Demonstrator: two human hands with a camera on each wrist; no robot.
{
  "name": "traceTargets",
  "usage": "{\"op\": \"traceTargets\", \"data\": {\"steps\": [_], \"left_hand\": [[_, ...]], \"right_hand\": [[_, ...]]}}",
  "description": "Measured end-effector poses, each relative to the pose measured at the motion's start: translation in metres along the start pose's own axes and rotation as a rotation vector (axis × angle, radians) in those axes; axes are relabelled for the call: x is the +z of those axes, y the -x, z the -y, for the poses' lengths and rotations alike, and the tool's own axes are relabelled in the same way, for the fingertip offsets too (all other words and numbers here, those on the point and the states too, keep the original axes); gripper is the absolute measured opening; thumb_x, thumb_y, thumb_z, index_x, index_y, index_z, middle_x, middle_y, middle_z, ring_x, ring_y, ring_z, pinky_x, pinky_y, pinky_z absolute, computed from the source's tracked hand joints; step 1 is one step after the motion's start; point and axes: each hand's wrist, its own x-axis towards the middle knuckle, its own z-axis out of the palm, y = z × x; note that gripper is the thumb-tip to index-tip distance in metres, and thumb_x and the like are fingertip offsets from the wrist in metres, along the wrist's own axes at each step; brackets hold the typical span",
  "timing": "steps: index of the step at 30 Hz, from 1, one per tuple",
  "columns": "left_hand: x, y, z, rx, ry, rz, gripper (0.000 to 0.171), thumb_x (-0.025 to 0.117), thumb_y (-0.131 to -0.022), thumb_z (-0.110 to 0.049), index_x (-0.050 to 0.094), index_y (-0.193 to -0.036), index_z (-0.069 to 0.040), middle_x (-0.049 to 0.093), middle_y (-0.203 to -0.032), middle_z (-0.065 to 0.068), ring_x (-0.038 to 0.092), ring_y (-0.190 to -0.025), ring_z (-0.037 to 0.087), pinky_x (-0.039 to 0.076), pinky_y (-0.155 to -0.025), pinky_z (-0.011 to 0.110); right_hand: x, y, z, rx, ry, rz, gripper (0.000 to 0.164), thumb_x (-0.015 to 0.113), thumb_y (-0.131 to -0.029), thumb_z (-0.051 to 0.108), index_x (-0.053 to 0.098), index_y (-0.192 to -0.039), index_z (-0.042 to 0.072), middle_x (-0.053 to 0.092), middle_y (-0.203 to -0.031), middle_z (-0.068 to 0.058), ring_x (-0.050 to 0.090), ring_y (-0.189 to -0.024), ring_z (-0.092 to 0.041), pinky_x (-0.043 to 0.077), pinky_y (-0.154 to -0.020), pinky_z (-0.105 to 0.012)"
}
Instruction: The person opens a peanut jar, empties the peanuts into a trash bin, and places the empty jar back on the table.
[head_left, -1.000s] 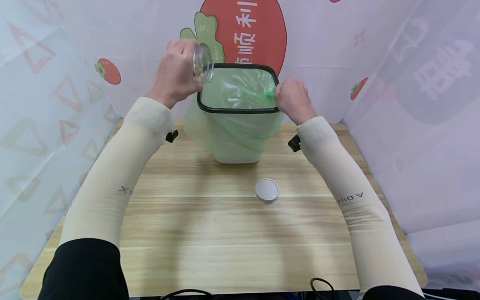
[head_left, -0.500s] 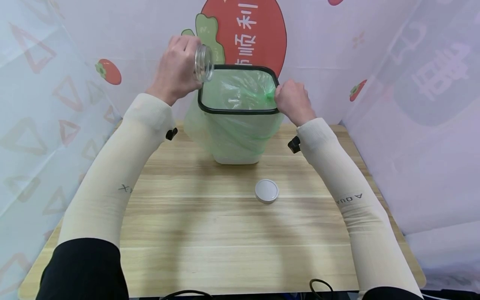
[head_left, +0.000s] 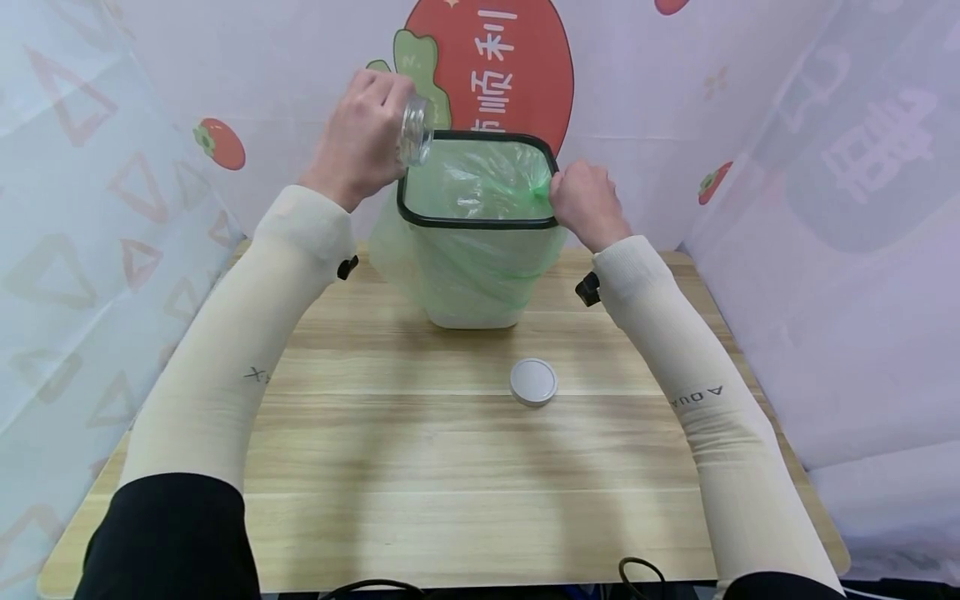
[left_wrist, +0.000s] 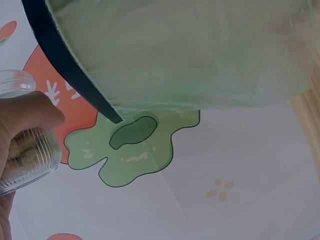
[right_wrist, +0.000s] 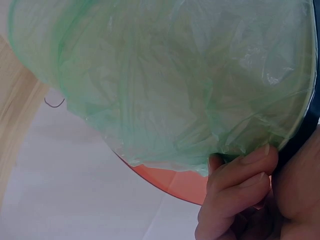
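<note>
The glass jar (head_left: pixel 417 132) sits in the left grip (head_left: pixel 362 137), whose fingers are curled about it, in the upper middle of the frame. In the head view its neck pokes out to the right of the knuckles, tipped on its side near the upper-left corner of the bin (head_left: pixel 474 322); in the left wrist view the thumb crosses it just below the threaded neck. The glass is clear, round and finely ribbed low down, and it seems to hold brown, crumbly matter, though the frame edge cuts it off. The right grip (head_left: pixel 588 200) is clenched on the bin's right side, fingers bent round the smooth black rim (head_left: pixel 480 222) and the bag (head_left: pixel 480 262) there. That bag is thin, crinkled, see-through green plastic, draped over pale, tapering walls. A flat, round, greyish-white lid (head_left: pixel 534 381) lies right of centre on the light wood-grain desk (head_left: pixel 450 483)
</note>
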Motion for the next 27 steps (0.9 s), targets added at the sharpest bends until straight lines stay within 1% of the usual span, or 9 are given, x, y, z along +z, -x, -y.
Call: {"op": "traceTargets", "data": {"steps": [3, 9, 12, 17, 23, 27], "left_hand": [[0.001, 0.0, -0.003, 0.017, -0.015, -0.005, 0.06, 0.067, -0.076, 0.014, 0.055, -0.135, 0.006, 0.061, -0.141, 0.025, 0.049, -0.139, 0.04, 0.044, -0.122, 0.047], [0.002, 0.001, -0.005, 0.028, -0.048, 0.004, 0.065, 0.071, -0.075, 0.015, 0.053, -0.137, 0.005, 0.06, -0.142, 0.024, 0.049, -0.138, 0.04, 0.046, -0.12, 0.048], [0.002, 0.001, -0.006, 0.048, -0.063, -0.003, 0.064, 0.071, -0.077, 0.015, 0.053, -0.137, 0.005, 0.061, -0.141, 0.024, 0.049, -0.137, 0.041, 0.047, -0.12, 0.049], [0.005, 0.001, -0.006, 0.107, -0.095, -0.036, 0.055, 0.067, -0.082, 0.015, 0.054, -0.134, 0.007, 0.063, -0.135, 0.025, 0.051, -0.133, 0.043, 0.047, -0.119, 0.049], [0.007, -0.002, -0.009, 0.155, -0.134, -0.071, 0.044, 0.056, -0.089, 0.018, 0.055, -0.132, 0.008, 0.064, -0.134, 0.025, 0.053, -0.129, 0.043, 0.049, -0.116, 0.048], [0.006, -0.003, -0.012, 0.175, -0.161, -0.085, 0.04, 0.053, -0.093, 0.015, 0.056, -0.133, 0.007, 0.065, -0.134, 0.024, 0.055, -0.131, 0.042, 0.049, -0.117, 0.047]], "right_hand": [[0.0, 0.0, 0.0, 0.002, 0.0, 0.0, 0.04, 0.028, -0.108, 0.025, 0.044, -0.075, 0.011, 0.047, -0.078, -0.008, 0.049, -0.068, -0.024, 0.043, -0.055, -0.033], [0.0, 0.001, 0.0, 0.003, 0.003, -0.001, 0.04, 0.028, -0.108, 0.025, 0.044, -0.074, 0.011, 0.048, -0.079, -0.008, 0.049, -0.069, -0.024, 0.044, -0.057, -0.034], [0.001, 0.001, 0.001, 0.004, -0.003, -0.002, 0.039, 0.029, -0.108, 0.025, 0.043, -0.074, 0.011, 0.047, -0.078, -0.008, 0.049, -0.069, -0.025, 0.044, -0.058, -0.034], [0.001, 0.001, 0.001, 0.003, -0.001, 0.0, 0.039, 0.029, -0.109, 0.025, 0.044, -0.075, 0.011, 0.049, -0.08, -0.008, 0.05, -0.071, -0.025, 0.045, -0.059, -0.034], [0.001, 0.001, 0.001, 0.003, 0.003, -0.001, 0.039, 0.028, -0.109, 0.025, 0.045, -0.077, 0.011, 0.049, -0.081, -0.008, 0.051, -0.072, -0.025, 0.045, -0.059, -0.034], [0.001, 0.001, 0.002, 0.011, 0.002, 0.007, 0.039, 0.029, -0.109, 0.026, 0.045, -0.077, 0.011, 0.048, -0.08, -0.008, 0.051, -0.071, -0.025, 0.045, -0.059, -0.034]]}}
